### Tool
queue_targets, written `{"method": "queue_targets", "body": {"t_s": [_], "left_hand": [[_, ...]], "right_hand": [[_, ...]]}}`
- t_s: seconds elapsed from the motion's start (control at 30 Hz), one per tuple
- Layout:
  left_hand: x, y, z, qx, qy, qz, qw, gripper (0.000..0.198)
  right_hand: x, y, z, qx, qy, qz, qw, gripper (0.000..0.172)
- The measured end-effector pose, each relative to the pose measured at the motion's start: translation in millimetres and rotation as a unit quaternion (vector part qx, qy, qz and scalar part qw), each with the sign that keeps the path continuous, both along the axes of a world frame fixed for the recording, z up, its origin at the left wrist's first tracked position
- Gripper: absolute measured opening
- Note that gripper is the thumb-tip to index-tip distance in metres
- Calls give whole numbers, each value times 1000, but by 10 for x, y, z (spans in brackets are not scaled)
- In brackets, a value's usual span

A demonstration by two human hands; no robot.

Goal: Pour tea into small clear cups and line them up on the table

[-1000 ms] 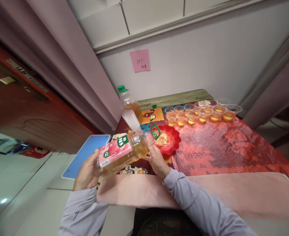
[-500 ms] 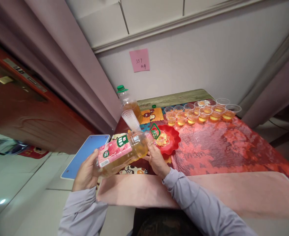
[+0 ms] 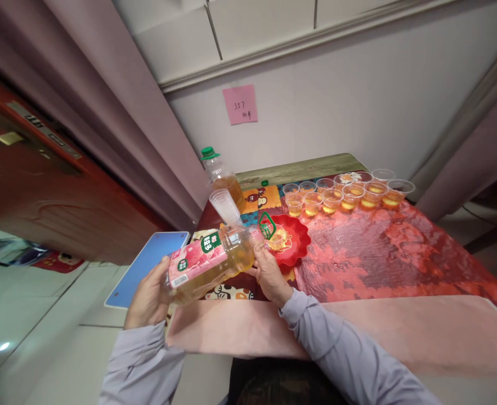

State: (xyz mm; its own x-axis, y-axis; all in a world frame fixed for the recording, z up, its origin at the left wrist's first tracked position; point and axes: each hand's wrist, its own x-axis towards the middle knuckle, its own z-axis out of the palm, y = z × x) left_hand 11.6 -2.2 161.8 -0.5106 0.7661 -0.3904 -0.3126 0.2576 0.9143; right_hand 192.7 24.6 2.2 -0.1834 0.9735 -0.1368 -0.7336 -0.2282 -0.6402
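**A:** So the big pink-label bottle [image 3: 208, 264] is tipped nearly flat, neck over the small clear cup [image 3: 278, 239] sitting in the red scalloped plate [image 3: 299, 242] at the near-left end of the table. Left hand [image 3: 149, 298] is wrapped around the bottle's base end, right hand [image 3: 269, 273] is up by the neck, fingers curled near the cup. Can't tell if it's actually pinching the cup or just propping the bottle.

**B:** I'd say tilt slow, that bottle looks pretty full so it'll glug. Keep the mouth close to the rim and let the base hand do the angle.

**A:** Yeah, and match the row of filled cups [image 3: 343, 197] at the back, they're all only partway up.

**B:** Watch the stack of empty cups [image 3: 225, 205] and the other bottle [image 3: 222, 177] just behind; easy to bump.
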Motion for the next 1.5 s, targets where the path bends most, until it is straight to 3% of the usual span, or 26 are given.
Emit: {"method": "queue_targets", "body": {"t_s": [0.53, 0.83, 1.2, 1.33, 1.5], "left_hand": [[-76, 18, -83, 12, -18, 6, 1000, 13], [-66, 43, -66, -4, -20, 13, 1000, 23], [-210, 65, -194, 15, -33, -8, 999, 17], [-294, 77, -329, 34, -52, -13, 998, 14], [-424, 107, -713, 65, -119, -39, 990, 19]], "right_hand": [[-5, 3, -4, -15, -11, -7, 1000, 71], [-5, 5, -10, -11, -15, -6, 1000, 72], [2, 5, 3, 0, -8, -3, 1000, 75], [-9, 6, -10, -5, -14, -15, 1000, 72], [23, -35, 91, 39, -69, -65, 995, 67]]}}
